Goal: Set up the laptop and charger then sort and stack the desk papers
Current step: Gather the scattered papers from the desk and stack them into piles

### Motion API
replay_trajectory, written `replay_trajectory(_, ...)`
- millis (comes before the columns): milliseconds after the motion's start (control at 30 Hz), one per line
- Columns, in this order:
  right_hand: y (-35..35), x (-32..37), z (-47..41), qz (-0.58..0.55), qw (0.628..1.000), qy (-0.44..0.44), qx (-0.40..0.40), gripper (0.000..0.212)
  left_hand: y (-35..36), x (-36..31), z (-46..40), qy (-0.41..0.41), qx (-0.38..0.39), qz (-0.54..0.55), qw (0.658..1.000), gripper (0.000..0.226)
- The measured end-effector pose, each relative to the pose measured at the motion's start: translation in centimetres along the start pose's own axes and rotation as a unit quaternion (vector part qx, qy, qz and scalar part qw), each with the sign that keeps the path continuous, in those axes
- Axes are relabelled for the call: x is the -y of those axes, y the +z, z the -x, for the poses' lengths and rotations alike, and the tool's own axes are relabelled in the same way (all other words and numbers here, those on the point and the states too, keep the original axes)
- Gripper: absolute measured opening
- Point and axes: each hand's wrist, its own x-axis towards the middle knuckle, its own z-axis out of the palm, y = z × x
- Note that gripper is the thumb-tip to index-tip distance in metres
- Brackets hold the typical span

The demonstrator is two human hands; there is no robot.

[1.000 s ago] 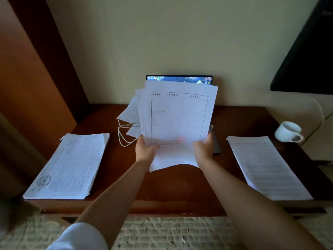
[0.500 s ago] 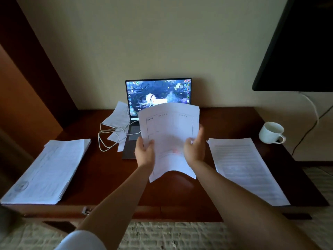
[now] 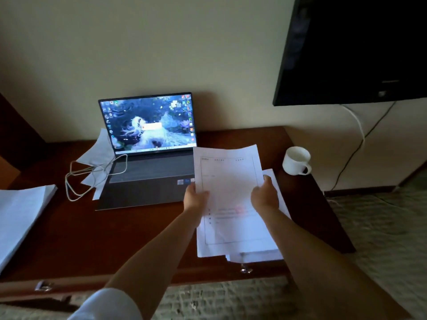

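Both my left hand (image 3: 196, 199) and right hand (image 3: 265, 197) pinch the side edges of the thin, floppy printed sheets (image 3: 227, 181), long axis running away from me, hovering right over the flat white paper stack (image 3: 256, 255) at the desk's (image 3: 138, 241) right end. Right hand's nearer that stack; open laptop (image 3: 147, 144) sits left of the sheets.

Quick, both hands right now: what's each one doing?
Left hand: holds the sheaf of papers by its left edge.
Right hand: holds the same sheaf by its right edge.
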Motion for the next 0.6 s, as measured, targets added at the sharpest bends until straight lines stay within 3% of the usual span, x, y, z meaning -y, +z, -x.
replay_trajectory(200,-2.4,-6.1,-3.9,0.045,0.997,0.035,0.057,0.048,6.1,2.9,-0.5,-0.04,0.028,-0.054,0.997,0.021)
replay_trajectory(500,-1.4,-9.8,-6.2,0.037,0.997,0.044,0.046,0.041,8.5,5.1,-2.7,-0.008,0.024,-0.199,0.98,0.015)
replay_trajectory(600,-1.3,-10.2,-6.4,0.045,0.998,0.027,0.032,0.047,8.5,5.6,-3.2,-0.004,0.04,-0.272,0.962,0.022)
